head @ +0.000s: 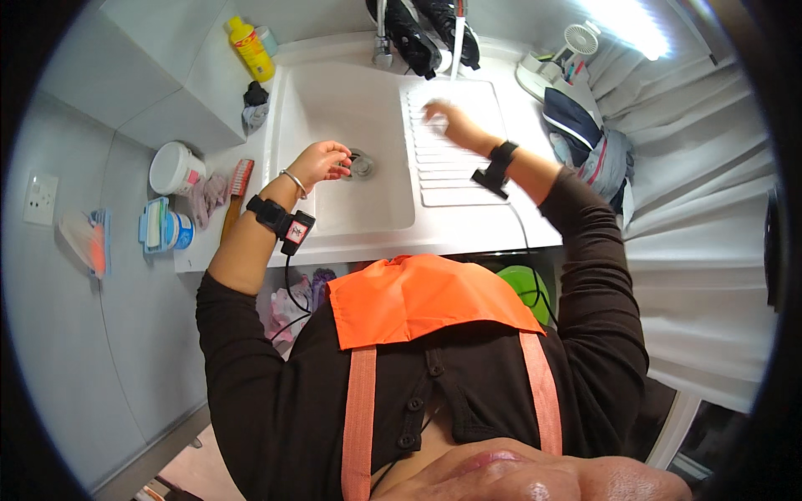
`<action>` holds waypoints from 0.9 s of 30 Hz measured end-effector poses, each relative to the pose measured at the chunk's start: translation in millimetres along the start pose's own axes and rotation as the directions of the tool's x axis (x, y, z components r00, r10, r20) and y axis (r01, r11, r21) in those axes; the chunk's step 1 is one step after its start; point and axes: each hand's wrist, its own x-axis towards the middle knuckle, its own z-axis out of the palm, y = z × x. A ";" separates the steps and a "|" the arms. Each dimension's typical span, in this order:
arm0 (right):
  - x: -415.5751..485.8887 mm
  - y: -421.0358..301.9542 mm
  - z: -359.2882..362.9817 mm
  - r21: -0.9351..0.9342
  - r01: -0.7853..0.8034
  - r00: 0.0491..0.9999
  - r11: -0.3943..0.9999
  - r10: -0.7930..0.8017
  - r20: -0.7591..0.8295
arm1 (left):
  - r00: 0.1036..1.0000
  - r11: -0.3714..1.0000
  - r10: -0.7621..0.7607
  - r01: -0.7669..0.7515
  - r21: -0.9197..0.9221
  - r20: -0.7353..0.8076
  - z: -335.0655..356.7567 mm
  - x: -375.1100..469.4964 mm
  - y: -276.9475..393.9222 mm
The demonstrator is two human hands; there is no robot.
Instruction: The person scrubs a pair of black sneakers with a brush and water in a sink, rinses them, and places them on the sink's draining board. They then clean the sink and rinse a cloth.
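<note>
My left hand (pixel 321 164) is above the white sink basin (pixel 351 206), beside the metal drain (pixel 361 165). Its fingers are loosely bent and a little apart, and nothing shows in them. On that wrist are a metal bangle and a black strapped device (pixel 282 224). Motion blurs my right hand (pixel 460 128), which hovers over the ribbed washboard (pixel 460 178) to the right of the basin. Those fingers curve with a gap at the thumb, with no object visible between them. Behind the basin stands a tap (pixel 382 51).
Black shoes (pixel 410 41) hang behind the sink. At left are a yellow bottle (pixel 250 49), a white tub (pixel 177 168) and a scrubbing brush (pixel 237 191). Folded clothes (pixel 592 147) and a small fan (pixel 581 39) sit at right. Wrist cables (pixel 529 250) trail downward.
</note>
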 end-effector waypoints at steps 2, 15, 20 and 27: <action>37.3 24.8 -78.9 0.163 -0.160 0.929 0.974 0.204 -0.308 | 0.998 1.000 0.028 -0.029 -0.012 -0.058 -4.2 -4.3 -2.0; 157.8 56.4 -117.2 0.881 -0.209 0.933 0.425 0.356 0.050 | 0.981 0.991 0.101 -0.114 -0.072 -0.164 -24.4 -5.6 -29.0; 149.6 62.5 -125.5 0.772 -0.354 0.934 0.528 0.246 0.259 | 0.981 0.993 0.068 -0.084 -0.083 -0.181 -29.4 -3.0 -37.9; 61.5 49.2 -103.9 0.635 -0.694 0.719 0.339 0.285 0.633 | 0.974 0.990 0.077 -0.100 -0.097 -0.215 -38.9 -3.5 -50.4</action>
